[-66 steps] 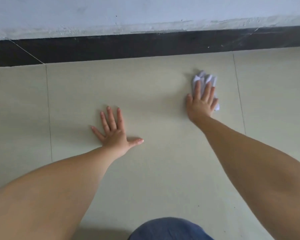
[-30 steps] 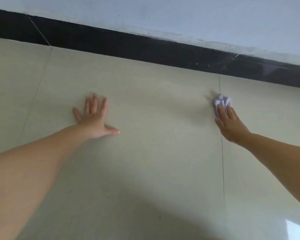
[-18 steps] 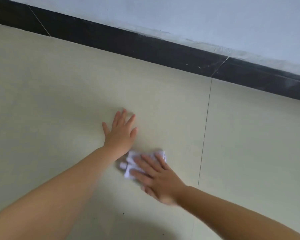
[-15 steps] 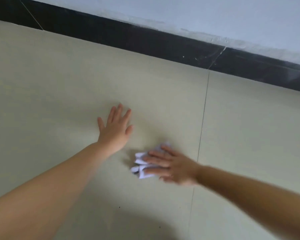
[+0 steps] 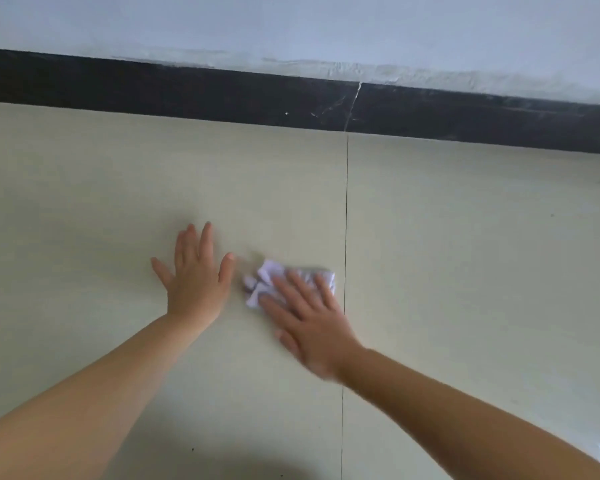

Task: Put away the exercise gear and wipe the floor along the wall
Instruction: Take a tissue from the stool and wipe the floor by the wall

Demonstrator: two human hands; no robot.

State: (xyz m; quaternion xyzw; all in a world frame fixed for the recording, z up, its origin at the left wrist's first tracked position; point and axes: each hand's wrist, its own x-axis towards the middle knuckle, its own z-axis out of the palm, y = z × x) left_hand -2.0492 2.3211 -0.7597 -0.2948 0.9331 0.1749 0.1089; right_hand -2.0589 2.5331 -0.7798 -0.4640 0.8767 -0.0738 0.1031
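The pale beige tiled floor (image 5: 465, 271) is lying bare up to the black glossy skirting strip (image 5: 187, 91) under the whitish painted wall (image 5: 291, 22), no exercise gear is showing, so that part is looking done or simply out of view, while wiping is under way with the band nearest the skirting seemingly waiting. The left hand (image 5: 194, 282) is bracing flat on the tile, fingers straight and spread, holding nothing, and the right hand (image 5: 312, 323) is pressing straight fingers (image 5: 291, 292) on the small crumpled white cloth (image 5: 274, 275), just beside the dark grout line (image 5: 346, 209). Open tile is lying on every side.
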